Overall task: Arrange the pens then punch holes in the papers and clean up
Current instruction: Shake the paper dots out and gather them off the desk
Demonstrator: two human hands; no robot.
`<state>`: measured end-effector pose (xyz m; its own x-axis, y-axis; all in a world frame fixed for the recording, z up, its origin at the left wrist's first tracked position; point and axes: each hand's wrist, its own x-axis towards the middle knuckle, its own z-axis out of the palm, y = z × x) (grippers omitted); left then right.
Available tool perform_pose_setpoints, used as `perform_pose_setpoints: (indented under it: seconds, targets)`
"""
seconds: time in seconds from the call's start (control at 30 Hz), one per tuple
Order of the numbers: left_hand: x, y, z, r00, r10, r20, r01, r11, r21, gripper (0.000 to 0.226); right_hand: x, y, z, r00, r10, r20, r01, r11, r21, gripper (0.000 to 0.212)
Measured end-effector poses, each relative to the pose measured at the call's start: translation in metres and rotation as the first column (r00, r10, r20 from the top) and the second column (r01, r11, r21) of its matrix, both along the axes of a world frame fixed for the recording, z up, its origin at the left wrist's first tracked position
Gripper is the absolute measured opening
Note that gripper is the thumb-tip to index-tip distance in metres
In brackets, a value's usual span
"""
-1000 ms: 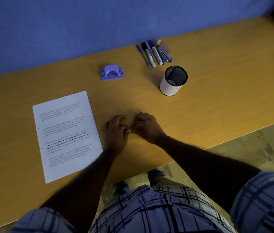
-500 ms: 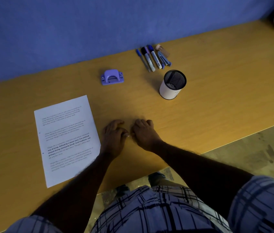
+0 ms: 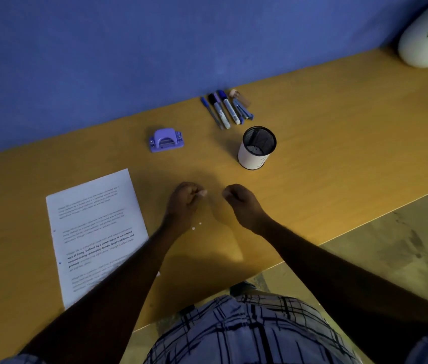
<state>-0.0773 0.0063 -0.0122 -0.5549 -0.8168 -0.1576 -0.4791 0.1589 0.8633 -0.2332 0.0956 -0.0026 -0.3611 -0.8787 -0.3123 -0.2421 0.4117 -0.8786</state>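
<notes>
Since the earlier frames, the two hands, which were touching flat on the desk (image 3: pixel 339 132), are being drawn apart and curled into loose fists. The left hand (image 3: pixel 185 199) is being held with its grip pressed together, thumb and forefinger pinching a small pale fleck at the tip; what it is cannot be told. The right hand (image 3: pixel 241 203) is being kept curled shut, and whether anything is enclosed cannot be told. Two tiny white paper dots (image 3: pixel 197 226) are lying on the desk between the wrists. The printed paper (image 3: pixel 94 227) is lying flat just left of the left forearm, partly covered by it. The purple hole punch (image 3: pixel 166 140) is sitting beyond the hands, near the blue wall. The pens (image 3: pixel 224 109) are lying side by side further right, just behind the mesh pen cup (image 3: pixel 256 148), which is standing upright.
</notes>
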Motion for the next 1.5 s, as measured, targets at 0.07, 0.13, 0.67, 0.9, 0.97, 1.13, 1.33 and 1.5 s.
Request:
perform_pose_setpoints:
  seconds: [0.07,0.13,0.67,0.9,0.97,1.13,1.33,1.5]
  targets:
    - [-0.022,-0.005,0.014,0.998,0.037,-0.059,-0.033,0.997,0.073,0.013,-0.012,-0.003,0.015,0.993,-0.087,0.081,0.091,0.995,-0.049,0.012]
    - [-0.045,-0.01,0.027,0.995,0.03,-0.096,-0.024,0.998,0.064,0.013,-0.028,-0.008,0.03,0.989,-0.123,0.08,0.131,0.986,-0.102,0.018]
    - [-0.174,-0.073,0.071,0.956,-0.264,0.128,0.291,0.906,-0.308,0.019,-0.147,-0.068,0.068,0.911,-0.073,-0.406,0.044,0.996,-0.079,0.018]
    - [-0.182,-0.08,0.071,0.942,-0.266,0.205,0.323,0.883,-0.341,0.021,-0.159,-0.064,0.068,0.835,-0.002,-0.55,-0.037,0.997,-0.061,0.018]
    - [-0.183,-0.079,0.071,0.947,-0.264,0.18,0.312,0.889,-0.336,0.018,-0.161,-0.062,0.067,0.851,-0.011,-0.525,-0.021,0.998,-0.054,0.015]
    - [-0.178,-0.077,0.071,0.965,-0.242,0.099,0.258,0.943,-0.208,0.022,-0.16,-0.059,0.066,0.911,-0.068,-0.407,0.047,0.997,-0.061,0.024]
    - [-0.164,-0.074,0.077,0.972,-0.228,-0.063,0.23,0.973,0.024,0.029,-0.153,-0.052,0.068,0.967,-0.247,-0.057,0.242,0.966,-0.087,0.032]
    - [-0.143,-0.068,0.085,0.948,-0.068,-0.312,0.207,0.876,0.436,0.034,-0.137,-0.041,0.07,0.87,-0.336,0.361,0.397,0.912,-0.108,0.019]
